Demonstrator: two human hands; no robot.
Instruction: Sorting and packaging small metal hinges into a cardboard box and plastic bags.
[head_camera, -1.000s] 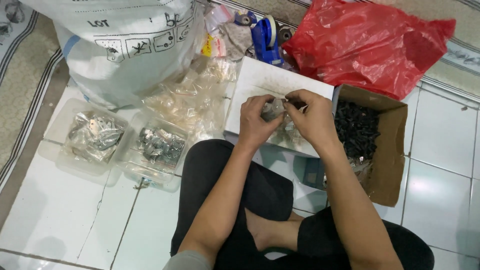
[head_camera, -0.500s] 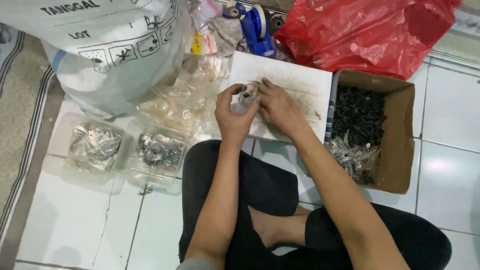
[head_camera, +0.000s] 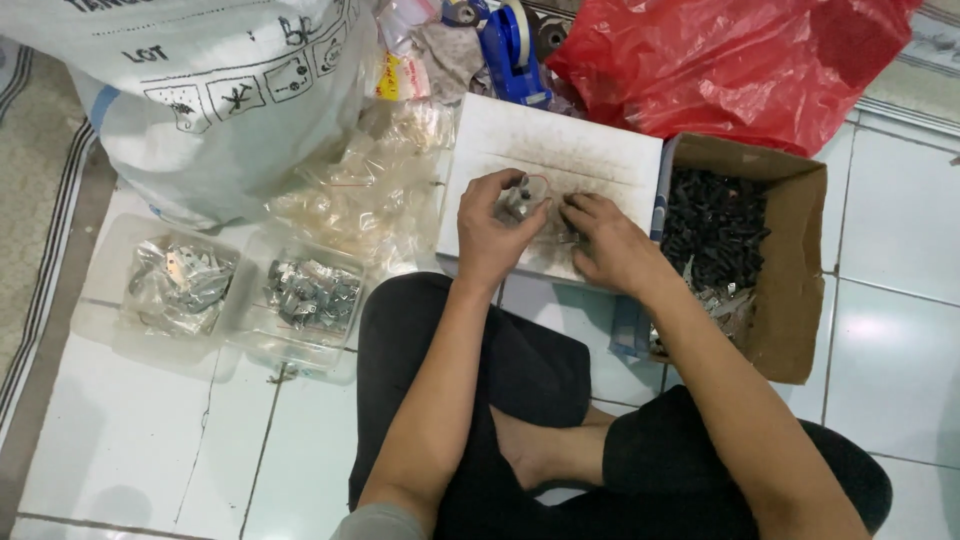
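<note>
Clear plastic, a small packet of metal parts (head_camera: 522, 195), sits pinched in the left hand (head_camera: 492, 232) at frame centre, while the right hand (head_camera: 607, 243), fingers curled, presses the white board (head_camera: 590, 150).

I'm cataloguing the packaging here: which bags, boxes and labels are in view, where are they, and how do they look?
Large white woven sack: top left, bulging, black printed symbols.
Red plastic bag: top right, crumpled.
Brown cardboard box: right, open, holding black parts.
Two clear plastic tubs: left, metal pieces inside.
Small clear plastic bag: in left hand.
</note>
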